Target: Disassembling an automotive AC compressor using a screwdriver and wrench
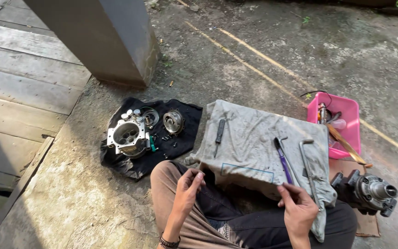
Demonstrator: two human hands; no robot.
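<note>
A large grey, stained cloth (pixel 259 143) lies spread over the person's lap, its near edge pinched by the right hand (pixel 298 210); the left hand (pixel 189 186), fingers curled and holding nothing, hovers just left of it. Far right, a pink plastic tub (pixel 348 113) holds tools. Left, a black rag (pixel 180 138) carries a silver metal housing (pixel 127 136).

Pink tub (pixel 349 110) of tools, metal housing (pixel 126 137) on black cloth (pixel 183 138)

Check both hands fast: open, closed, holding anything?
Left hand: fingers curled loosely above the knee, nothing visibly held.
Right hand: fingers pinched at the edge of the grey cloth; whether it grips cannot be told.
</note>
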